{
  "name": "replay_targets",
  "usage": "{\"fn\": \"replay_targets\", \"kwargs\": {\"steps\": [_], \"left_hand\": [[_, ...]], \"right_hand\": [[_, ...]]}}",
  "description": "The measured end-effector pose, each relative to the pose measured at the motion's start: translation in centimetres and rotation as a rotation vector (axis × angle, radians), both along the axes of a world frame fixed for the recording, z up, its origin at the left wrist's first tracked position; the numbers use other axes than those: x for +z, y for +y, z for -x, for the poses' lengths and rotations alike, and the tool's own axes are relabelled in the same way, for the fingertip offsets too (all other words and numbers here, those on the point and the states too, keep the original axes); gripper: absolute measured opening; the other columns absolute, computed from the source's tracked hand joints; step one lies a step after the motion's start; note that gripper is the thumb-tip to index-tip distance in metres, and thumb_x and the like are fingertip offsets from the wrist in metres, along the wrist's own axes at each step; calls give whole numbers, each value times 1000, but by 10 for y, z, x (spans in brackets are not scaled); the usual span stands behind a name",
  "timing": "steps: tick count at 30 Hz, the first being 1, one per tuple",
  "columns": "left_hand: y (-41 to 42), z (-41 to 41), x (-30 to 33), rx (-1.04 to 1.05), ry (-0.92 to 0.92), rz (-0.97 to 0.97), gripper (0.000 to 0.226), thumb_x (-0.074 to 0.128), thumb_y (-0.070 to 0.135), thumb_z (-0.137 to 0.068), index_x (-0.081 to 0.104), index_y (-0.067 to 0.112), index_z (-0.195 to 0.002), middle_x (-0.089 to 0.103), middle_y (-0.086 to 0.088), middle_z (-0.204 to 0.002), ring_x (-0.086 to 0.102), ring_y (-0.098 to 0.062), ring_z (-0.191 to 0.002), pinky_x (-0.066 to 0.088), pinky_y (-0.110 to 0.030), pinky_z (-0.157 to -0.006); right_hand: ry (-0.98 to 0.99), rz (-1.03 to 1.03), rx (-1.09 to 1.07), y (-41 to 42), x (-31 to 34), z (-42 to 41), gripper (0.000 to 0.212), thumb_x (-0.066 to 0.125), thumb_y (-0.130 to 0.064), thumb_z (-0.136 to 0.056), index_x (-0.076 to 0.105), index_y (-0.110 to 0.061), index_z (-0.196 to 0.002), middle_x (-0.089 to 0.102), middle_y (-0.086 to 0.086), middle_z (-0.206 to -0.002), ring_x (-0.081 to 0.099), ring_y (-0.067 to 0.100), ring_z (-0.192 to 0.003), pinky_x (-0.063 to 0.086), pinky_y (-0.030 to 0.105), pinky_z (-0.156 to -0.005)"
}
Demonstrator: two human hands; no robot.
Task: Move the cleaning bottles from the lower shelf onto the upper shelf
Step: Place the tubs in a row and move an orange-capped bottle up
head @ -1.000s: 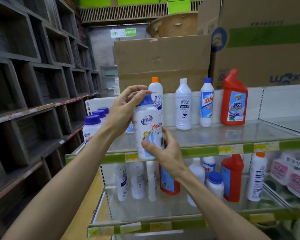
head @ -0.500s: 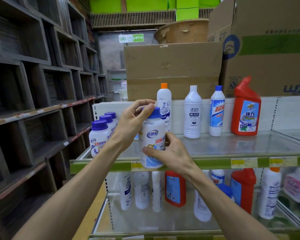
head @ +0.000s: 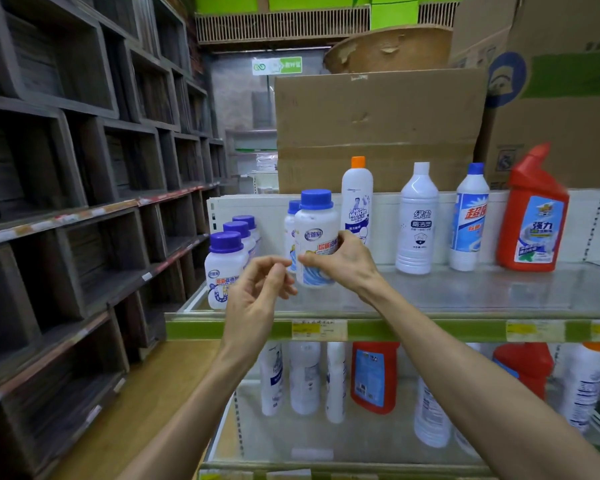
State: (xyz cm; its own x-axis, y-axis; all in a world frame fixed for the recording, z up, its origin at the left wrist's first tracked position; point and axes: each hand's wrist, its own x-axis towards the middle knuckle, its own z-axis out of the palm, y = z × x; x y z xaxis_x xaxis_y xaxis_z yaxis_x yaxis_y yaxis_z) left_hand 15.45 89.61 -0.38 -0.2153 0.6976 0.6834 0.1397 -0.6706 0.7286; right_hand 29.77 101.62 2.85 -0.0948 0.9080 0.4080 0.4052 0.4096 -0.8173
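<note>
A white bottle with a blue cap (head: pixel 315 233) stands upright on the upper shelf (head: pixel 465 296), and my right hand (head: pixel 343 261) is wrapped around its lower half. My left hand (head: pixel 260 292) hovers just left of it, off the bottle, fingers loosely curled and holding nothing. Directly behind stands a second blue-capped bottle (head: pixel 290 230). A row of three purple-capped bottles (head: pixel 224 268) lines the shelf's left end. On the lower shelf (head: pixel 326 441) stand several white bottles (head: pixel 303 379) and a red bottle (head: pixel 374 375).
Along the back of the upper shelf stand an orange-capped bottle (head: pixel 357 202), two white bottles (head: pixel 417 220), and a red angled-neck bottle (head: pixel 534 213). Cardboard boxes (head: pixel 378 126) rise behind them. Dark wooden cubby shelves (head: pixel 66 168) fill the left side.
The bottle has moved from the shelf's front edge back onto the upper shelf. My left hand has let go of its cap and dropped to the left. The right hand still grips it.
</note>
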Motion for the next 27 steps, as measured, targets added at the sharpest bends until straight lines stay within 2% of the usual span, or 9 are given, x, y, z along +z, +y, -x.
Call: {"fn": "replay_targets", "kwargs": {"steps": [4, 8, 11, 13, 17, 19, 22, 27], "left_hand": [[-3, 8, -11, -15, 14, 28, 18, 52, 21, -97, 65, 11, -103, 66, -1, -76, 64, -22, -74, 55, -29, -71], [-5, 13, -13, -44, 32, 26, 18, 52, 22, -95, 65, 11, -101, 64, -4, -72, 63, -22, -67, 55, -29, -68], [-9, 17, -16, -98, 55, 29, 16, 53, 23, -94, 67, 16, -97, 61, -11, -68, 61, -23, -62, 55, -28, -64], [-9, 20, -22, -147, 67, 51, 13, 55, 21, -96, 67, 17, -95, 59, -13, -66, 60, -22, -60, 55, -28, -62], [-10, 21, -42, -260, 149, 104, 16, 58, 26, -94, 67, 13, -97, 62, -6, -63, 59, -24, -58, 52, -35, -59], [-10, 17, -54, -314, 189, 148, 17, 58, 27, -92, 67, 13, -96, 62, -4, -62, 59, -23, -57, 50, -38, -59], [-11, 10, -69, -370, 242, 198, 16, 57, 27, -93, 67, 15, -96, 64, -2, -63, 58, -20, -58, 47, -34, -59], [-10, 7, -85, -392, 277, 289, 14, 57, 23, -96, 69, 17, -95, 66, -3, -64, 61, -18, -60, 48, -28, -63]], "right_hand": [[-48, 36, -20, 14, -1, 15, 60, 87, -50, -59, 66, -18, -106, 74, -2, -102, 70, 17, -94, 58, 38, -86], [-71, 73, -32, 26, -4, 26, 60, 85, -51, -56, 69, -17, -103, 75, 0, -101, 70, 19, -95, 58, 37, -85], [-96, 95, -18, 31, -6, 30, 38, 86, -40, -67, 70, -18, -93, 73, -1, -93, 69, 17, -89, 54, 29, -79], [-101, 97, -5, 34, -8, 33, 33, 86, -36, -70, 71, -17, -94, 70, 0, -91, 65, 16, -85, 49, 26, -74], [-105, 88, 2, 38, -12, 37, 36, 86, -38, -70, 72, -17, -95, 70, -1, -90, 66, 15, -84, 46, 23, -72], [-96, 89, 3, 40, -14, 38, 44, 87, -41, -66, 73, -16, -100, 73, -2, -94, 69, 15, -87, 48, 24, -73], [-96, 83, -22, 44, -17, 40, 59, 87, -49, -60, 69, -16, -106, 75, 0, -99, 70, 16, -90, 54, 28, -77], [-128, 84, 7, 46, -17, 41, 71, 81, -62, -55, 67, -17, -109, 75, 1, -103, 71, 18, -95, 59, 37, -85]]}}
